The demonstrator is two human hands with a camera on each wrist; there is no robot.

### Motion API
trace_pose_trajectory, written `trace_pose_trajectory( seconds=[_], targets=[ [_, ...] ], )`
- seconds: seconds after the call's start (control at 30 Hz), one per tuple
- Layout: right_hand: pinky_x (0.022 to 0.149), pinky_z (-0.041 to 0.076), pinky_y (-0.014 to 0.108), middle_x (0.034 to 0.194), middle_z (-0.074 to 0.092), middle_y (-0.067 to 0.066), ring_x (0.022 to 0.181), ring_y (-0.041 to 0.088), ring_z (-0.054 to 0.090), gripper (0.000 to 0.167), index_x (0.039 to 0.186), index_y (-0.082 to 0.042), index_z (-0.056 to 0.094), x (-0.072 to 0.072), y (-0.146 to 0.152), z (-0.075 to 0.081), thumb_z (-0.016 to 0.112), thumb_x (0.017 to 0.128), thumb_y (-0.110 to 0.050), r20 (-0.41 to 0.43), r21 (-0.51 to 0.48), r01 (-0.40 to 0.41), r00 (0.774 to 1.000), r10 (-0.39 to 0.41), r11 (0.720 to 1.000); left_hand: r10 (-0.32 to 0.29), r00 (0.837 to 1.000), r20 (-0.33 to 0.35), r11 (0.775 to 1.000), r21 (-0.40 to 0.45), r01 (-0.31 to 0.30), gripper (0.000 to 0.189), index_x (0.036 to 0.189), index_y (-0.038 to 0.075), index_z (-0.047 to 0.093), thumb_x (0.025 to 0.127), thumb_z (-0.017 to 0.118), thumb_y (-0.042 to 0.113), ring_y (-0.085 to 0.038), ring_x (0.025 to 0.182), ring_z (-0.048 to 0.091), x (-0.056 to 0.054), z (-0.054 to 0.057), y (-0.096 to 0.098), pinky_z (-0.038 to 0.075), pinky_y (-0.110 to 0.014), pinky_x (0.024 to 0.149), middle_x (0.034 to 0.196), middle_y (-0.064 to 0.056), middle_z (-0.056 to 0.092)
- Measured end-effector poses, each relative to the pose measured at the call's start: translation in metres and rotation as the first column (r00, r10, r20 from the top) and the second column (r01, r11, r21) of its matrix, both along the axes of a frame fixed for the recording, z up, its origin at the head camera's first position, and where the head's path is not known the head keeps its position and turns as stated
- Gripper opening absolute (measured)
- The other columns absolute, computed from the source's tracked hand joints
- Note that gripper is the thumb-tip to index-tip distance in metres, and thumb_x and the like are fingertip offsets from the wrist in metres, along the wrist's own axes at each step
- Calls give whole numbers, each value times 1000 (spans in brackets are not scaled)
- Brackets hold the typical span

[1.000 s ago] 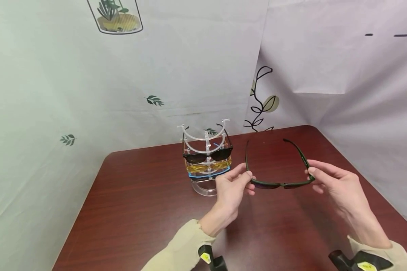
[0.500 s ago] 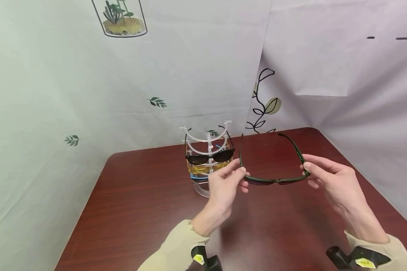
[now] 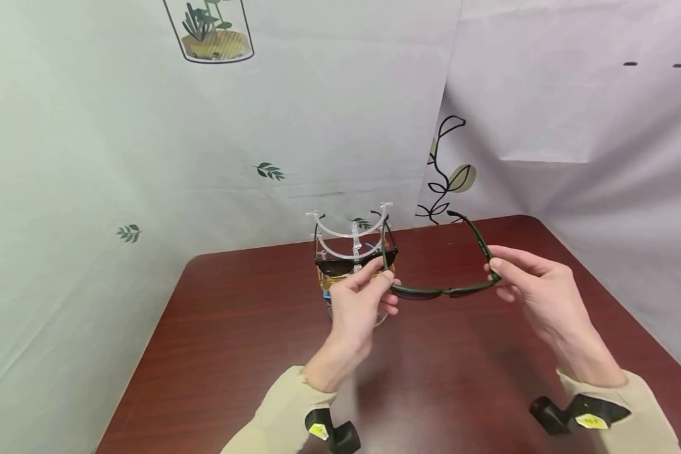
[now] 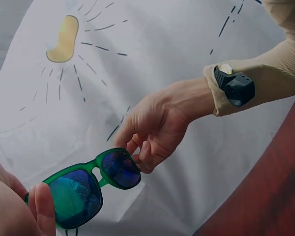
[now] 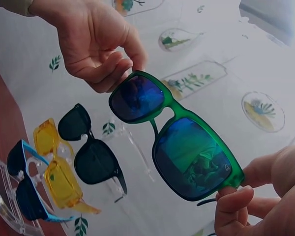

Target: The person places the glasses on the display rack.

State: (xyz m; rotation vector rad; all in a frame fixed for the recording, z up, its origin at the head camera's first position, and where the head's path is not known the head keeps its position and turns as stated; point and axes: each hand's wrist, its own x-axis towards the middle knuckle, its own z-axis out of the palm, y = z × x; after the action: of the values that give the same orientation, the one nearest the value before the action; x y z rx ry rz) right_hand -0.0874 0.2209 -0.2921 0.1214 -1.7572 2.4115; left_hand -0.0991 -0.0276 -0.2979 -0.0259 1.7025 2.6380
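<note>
Both hands hold green-framed sunglasses (image 5: 194,152) with blue-green mirrored lenses, raised above the table with the temples unfolded and pointing away. My left hand (image 3: 356,309) pinches the left hinge corner between thumb and fingers. At the opposite corner my right hand (image 3: 536,287) pinches the hinge the same way. Just behind the left hand stands a clear display stand (image 3: 356,234), partly covered by that hand. On it sit black sunglasses (image 5: 96,152), yellow glasses (image 5: 59,169) below them, and blue-framed sunglasses (image 5: 27,182) lowest. The stand's upper curved arms bear no glasses.
The dark red wooden table (image 3: 232,328) reaches back to a pale printed cloth (image 3: 204,157) hanging behind it. Black wrist cameras (image 3: 331,430) are strapped over both beige sleeves (image 3: 624,403).
Both hands have carried the green sunglasses left and slightly up toward the stand. The left hand and left temple now overlap the stand in the head view, which has shifted slightly.
</note>
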Motion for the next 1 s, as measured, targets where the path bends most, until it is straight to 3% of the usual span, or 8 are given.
trace_pose_trajectory(
  seconds=[0.37,0.8,1.0],
  targets=[
    [49,48,18,85,72,9,66,13,64,19,108,-4,77,-16,-20,6,71,91,3,-11,8,-26,1000,26,1000,51,998,-37,998,-22,-52,38,126,-5,65,88,67,-3,-7,50,59,-4,8,-20,55,-20,46,82,-16,72],
    [50,47,18,83,72,7,63,12,62,17,103,-7,78,-37,-46,14,72,90,1,8,17,-44,999,44,999,103,993,-60,993,-48,-106,34,123,-6,66,89,66,-1,-7,50,58,-16,16,-43,55,-20,47,78,-12,69],
    [50,47,18,86,72,6,64,11,61,15,103,-8,78,-47,-57,19,73,90,-1,16,40,-57,998,56,998,128,991,-31,991,-42,-129,35,124,-6,66,90,66,-1,-7,48,58,-22,19,-54,55,-20,47,76,-9,69]
  ],
)
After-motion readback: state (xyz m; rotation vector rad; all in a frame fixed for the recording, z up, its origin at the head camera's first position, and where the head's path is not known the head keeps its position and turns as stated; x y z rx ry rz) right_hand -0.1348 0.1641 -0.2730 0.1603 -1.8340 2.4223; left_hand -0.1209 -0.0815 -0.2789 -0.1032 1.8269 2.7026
